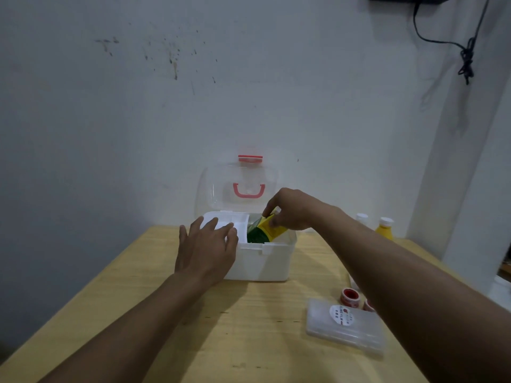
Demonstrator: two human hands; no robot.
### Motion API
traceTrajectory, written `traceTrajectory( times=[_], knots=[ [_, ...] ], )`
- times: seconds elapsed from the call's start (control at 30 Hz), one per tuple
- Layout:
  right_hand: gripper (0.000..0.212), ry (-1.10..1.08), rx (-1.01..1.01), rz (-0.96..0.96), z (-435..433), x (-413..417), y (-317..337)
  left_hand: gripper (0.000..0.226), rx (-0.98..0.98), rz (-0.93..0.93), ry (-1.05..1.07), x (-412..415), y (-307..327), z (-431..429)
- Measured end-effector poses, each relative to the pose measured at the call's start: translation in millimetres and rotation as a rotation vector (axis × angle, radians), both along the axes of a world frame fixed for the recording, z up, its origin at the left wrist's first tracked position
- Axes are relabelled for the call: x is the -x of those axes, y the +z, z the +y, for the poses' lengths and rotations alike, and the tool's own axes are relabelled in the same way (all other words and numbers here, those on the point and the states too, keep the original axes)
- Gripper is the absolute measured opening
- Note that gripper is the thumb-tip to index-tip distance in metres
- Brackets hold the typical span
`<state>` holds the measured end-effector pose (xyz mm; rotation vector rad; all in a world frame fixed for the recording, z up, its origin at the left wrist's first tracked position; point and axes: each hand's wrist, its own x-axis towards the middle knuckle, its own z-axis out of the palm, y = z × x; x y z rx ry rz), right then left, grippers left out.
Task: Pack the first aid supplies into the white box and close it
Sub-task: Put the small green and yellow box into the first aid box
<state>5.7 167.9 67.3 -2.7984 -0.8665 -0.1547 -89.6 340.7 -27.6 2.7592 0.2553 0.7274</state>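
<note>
The white box [272,265] stands open on the wooden table [193,327], its clear lid [221,189] with a pink handle upright against the wall. My right hand [296,210] grips a yellow and green carton [269,230] tilted inside the box's right part. My left hand [206,250] lies flat with fingers apart on the box's front left corner, over the white inner tray [235,221]. A clear flat case [345,326] with a round label lies at the right, and two red-capped tape rolls [350,297] sit just behind it, one partly hidden by my right arm.
A yellow bottle [385,229] and a white-capped bottle [361,217] stand at the table's back right near the wall. A black cable [467,55] hangs from the wall at the top right. The table's left edge runs diagonally from the box down to the lower left.
</note>
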Motion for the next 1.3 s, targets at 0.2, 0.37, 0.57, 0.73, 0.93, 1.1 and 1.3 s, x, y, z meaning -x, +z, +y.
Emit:
traceTrajectory(
  times=[0.2, 0.37, 0.57, 0.73, 0.93, 1.1, 1.3],
  knots=[
    [0.034, -0.022, -0.005, 0.003, 0.3, -0.4, -11.0, 0.059, -0.006, -0.002, 0.004, -0.7, 0.2, -0.3],
    [0.027, -0.030, 0.040, -0.035, 1.5, -0.8, -16.4, 0.057, 0.007, 0.005, -0.001, 2.3, 2.2, -0.9],
    [0.021, -0.042, 0.084, -0.065, 11.5, -3.7, -32.0, 0.050, 0.020, 0.010, -0.015, 4.1, 3.6, -0.7],
    [0.032, -0.039, 0.039, 0.023, 13.3, 1.3, -24.2, 0.057, 0.075, -0.064, -0.029, 1.6, 1.9, 7.3],
    [0.066, -0.067, 0.013, 0.268, 25.8, 4.4, -23.1, 0.051, 0.091, -0.032, -0.006, -0.8, -0.1, 9.0],
    [0.070, -0.005, -0.062, 0.353, 32.0, 1.1, -30.6, 0.051, 0.096, -0.037, -0.015, -0.1, -0.6, 8.9],
    [0.078, -0.052, -0.058, 0.327, 39.5, -8.3, -39.8, 0.050, 0.096, -0.052, -0.018, -2.5, -2.8, 9.9]
  ],
)
